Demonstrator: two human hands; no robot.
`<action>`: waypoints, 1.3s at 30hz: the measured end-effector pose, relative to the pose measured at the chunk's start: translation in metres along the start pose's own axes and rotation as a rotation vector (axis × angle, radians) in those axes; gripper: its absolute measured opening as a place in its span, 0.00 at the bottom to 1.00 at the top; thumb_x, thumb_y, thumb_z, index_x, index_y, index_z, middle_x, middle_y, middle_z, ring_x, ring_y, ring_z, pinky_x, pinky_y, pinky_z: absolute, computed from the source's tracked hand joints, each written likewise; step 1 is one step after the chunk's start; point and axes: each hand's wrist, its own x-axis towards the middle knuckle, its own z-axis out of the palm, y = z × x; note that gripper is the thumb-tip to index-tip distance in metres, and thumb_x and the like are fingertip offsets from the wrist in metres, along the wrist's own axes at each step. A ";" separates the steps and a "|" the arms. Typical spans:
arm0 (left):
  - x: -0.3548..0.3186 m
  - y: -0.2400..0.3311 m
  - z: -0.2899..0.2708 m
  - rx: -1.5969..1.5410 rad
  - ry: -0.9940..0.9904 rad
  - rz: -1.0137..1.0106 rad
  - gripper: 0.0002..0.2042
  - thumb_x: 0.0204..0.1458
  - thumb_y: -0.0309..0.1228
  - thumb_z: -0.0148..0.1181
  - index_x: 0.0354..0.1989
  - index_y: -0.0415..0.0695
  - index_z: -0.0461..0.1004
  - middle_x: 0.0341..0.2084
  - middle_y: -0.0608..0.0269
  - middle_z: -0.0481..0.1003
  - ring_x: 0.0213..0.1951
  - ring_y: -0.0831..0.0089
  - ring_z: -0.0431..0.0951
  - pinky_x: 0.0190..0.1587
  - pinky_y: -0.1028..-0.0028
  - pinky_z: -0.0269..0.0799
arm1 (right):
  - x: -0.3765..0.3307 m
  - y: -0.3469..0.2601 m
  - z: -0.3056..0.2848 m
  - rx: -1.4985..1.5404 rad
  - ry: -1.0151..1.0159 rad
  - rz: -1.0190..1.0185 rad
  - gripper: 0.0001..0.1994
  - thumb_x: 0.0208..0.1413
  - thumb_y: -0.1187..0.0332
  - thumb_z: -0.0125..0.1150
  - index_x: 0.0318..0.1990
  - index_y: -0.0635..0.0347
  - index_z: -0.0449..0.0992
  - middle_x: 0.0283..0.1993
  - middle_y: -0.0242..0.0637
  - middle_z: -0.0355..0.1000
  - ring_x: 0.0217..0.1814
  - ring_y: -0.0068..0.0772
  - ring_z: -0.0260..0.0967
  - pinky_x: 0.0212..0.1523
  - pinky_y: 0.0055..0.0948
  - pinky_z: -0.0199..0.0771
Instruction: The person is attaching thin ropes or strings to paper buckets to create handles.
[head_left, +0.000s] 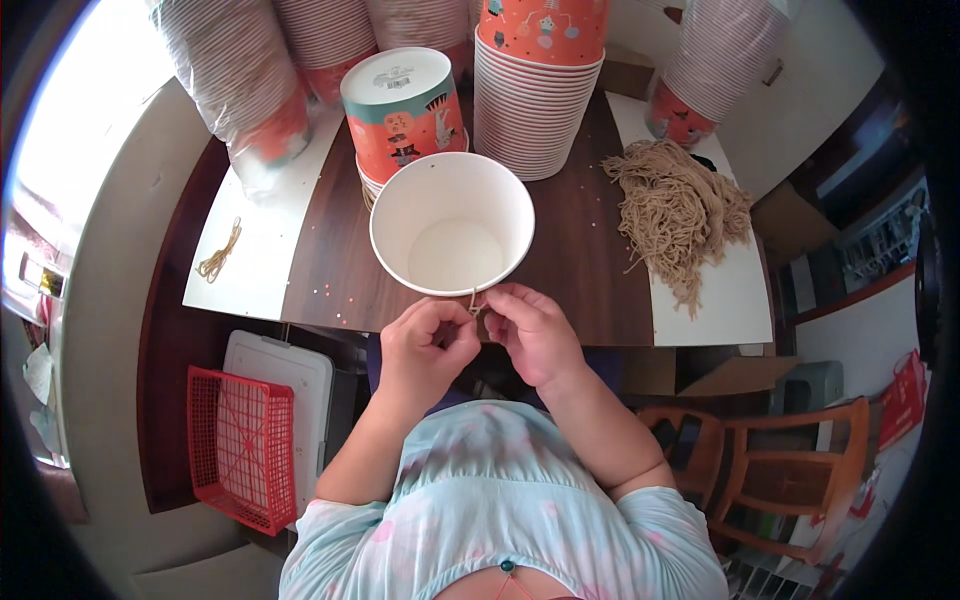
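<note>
A white-lined paper bucket [457, 245] stands mouth up at the front edge of the table, its inside bare. At its near rim a thin tan cord [474, 300] hangs between my two hands. My left hand [425, 345] pinches the cord between thumb and forefinger. Close beside it, my right hand [532, 330] has its thumb and fingertips pressed together on the cord near the rim. Just behind the bucket is an upturned orange and teal bucket [403, 125], resting on others.
A tall stack of nested buckets [535, 115] stands at the back, among more plastic-wrapped stacks [235, 85]. To the right lies a tangled heap of tan cords [683, 205]; a small cord bundle [220, 252] sits at left. Below are a red basket [243, 445] and a wooden chair [790, 475].
</note>
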 end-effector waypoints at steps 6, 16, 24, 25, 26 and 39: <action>-0.004 -0.001 -0.012 -0.108 -0.108 -0.254 0.02 0.46 0.18 0.59 0.28 0.35 0.73 0.23 0.70 0.74 0.24 0.86 0.72 0.27 0.85 0.68 | 0.003 -0.003 0.009 -0.490 0.146 -0.153 0.09 0.61 0.65 0.54 0.36 0.61 0.71 0.34 0.32 0.71 0.33 0.21 0.65 0.33 0.21 0.65; -0.016 0.004 -0.019 -0.391 -0.206 -0.501 0.07 0.57 0.28 0.56 0.37 0.36 0.74 0.21 0.70 0.75 0.21 0.87 0.67 0.23 0.84 0.63 | -0.012 -0.013 0.011 -1.326 0.213 -1.008 0.20 0.47 0.72 0.63 0.49 0.56 0.69 0.48 0.37 0.67 0.40 0.36 0.68 0.42 0.34 0.64; -0.008 0.038 -0.035 -0.171 -0.336 -0.245 0.04 0.54 0.23 0.57 0.31 0.35 0.73 0.23 0.70 0.73 0.26 0.85 0.69 0.27 0.83 0.64 | 0.003 -0.016 0.017 -1.405 -0.189 -1.506 0.13 0.40 0.69 0.64 0.38 0.52 0.77 0.47 0.34 0.70 0.41 0.34 0.67 0.42 0.36 0.64; -0.008 0.040 -0.036 -0.225 -0.366 -0.228 0.03 0.53 0.22 0.58 0.30 0.35 0.73 0.23 0.70 0.72 0.25 0.86 0.67 0.27 0.83 0.63 | 0.002 -0.016 0.020 -1.394 -0.195 -1.490 0.13 0.37 0.69 0.64 0.35 0.52 0.76 0.45 0.32 0.70 0.41 0.32 0.67 0.41 0.36 0.64; -0.009 0.040 -0.036 -0.302 -0.367 -0.255 0.04 0.53 0.23 0.58 0.29 0.35 0.73 0.21 0.72 0.71 0.24 0.87 0.65 0.25 0.83 0.61 | 0.002 -0.015 0.020 -1.389 -0.204 -1.499 0.13 0.37 0.69 0.64 0.35 0.52 0.76 0.45 0.32 0.70 0.41 0.32 0.67 0.41 0.36 0.64; -0.007 0.050 -0.036 -0.687 -0.539 -0.405 0.06 0.56 0.27 0.58 0.35 0.35 0.74 0.22 0.73 0.71 0.24 0.89 0.64 0.24 0.84 0.57 | -0.006 -0.040 0.028 -1.501 -0.222 -1.153 0.08 0.39 0.75 0.65 0.27 0.50 0.74 0.30 0.24 0.72 0.36 0.28 0.69 0.52 0.40 0.60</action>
